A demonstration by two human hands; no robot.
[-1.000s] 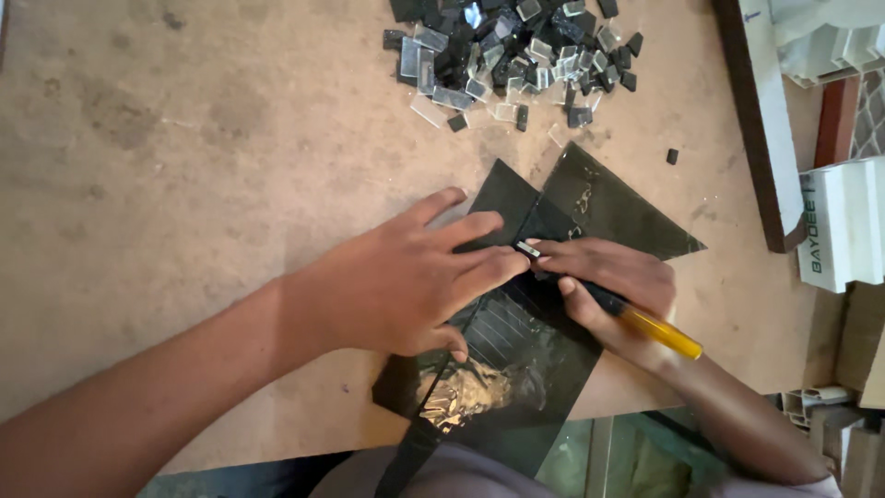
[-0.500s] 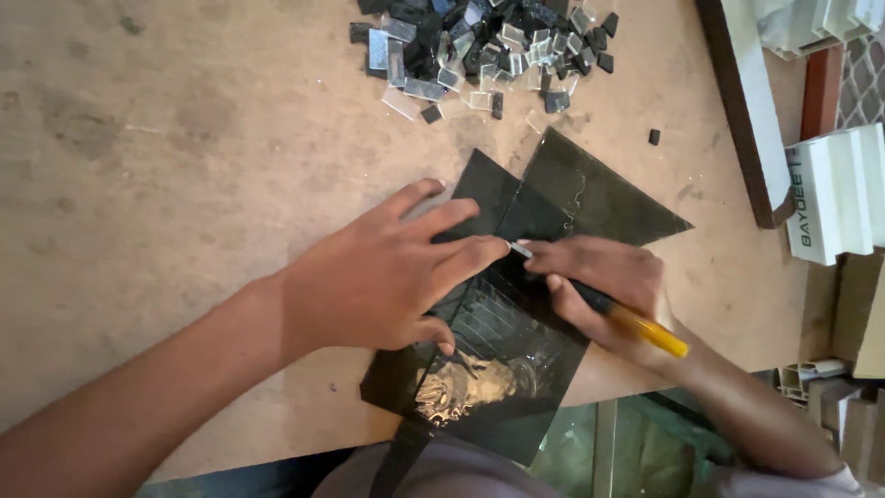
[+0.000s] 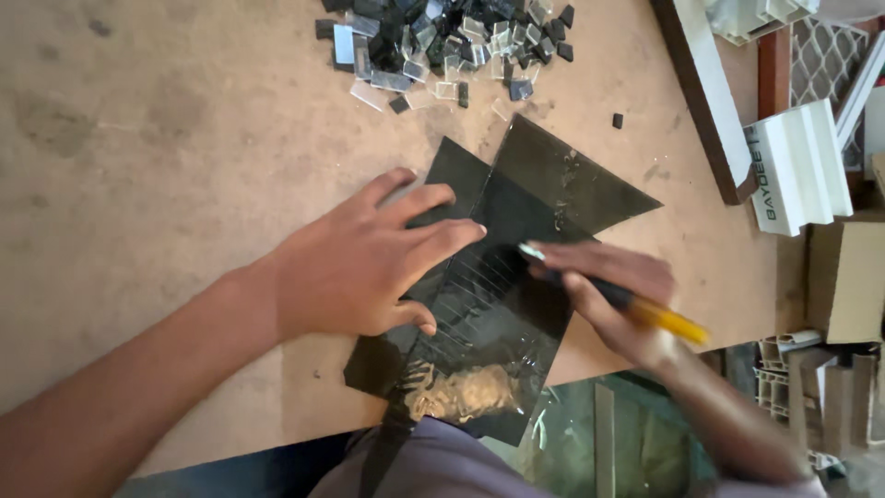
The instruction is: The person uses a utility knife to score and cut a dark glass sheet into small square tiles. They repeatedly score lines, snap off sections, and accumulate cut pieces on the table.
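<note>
My left hand (image 3: 359, 263) lies flat, fingers spread, on a dark glass sheet (image 3: 498, 304) near the table's front edge. The sheet carries several thin parallel score lines. A second dark sheet (image 3: 572, 180) lies under it, angled toward the right. My right hand (image 3: 613, 295) grips a yellow-handled glass cutter (image 3: 645, 312), whose tip rests on the sheet just right of my left fingertips.
A pile of small black and clear glass pieces (image 3: 442, 41) lies at the far side of the brown table (image 3: 166, 138). A dark wooden strip (image 3: 705, 92) and white profile pieces (image 3: 797, 166) stand at the right. The table edge runs below the sheet.
The cutter tip and my right hand have slid slightly right along the sheet. My left hand stays pressed on the glass. The view has shifted down a little.
</note>
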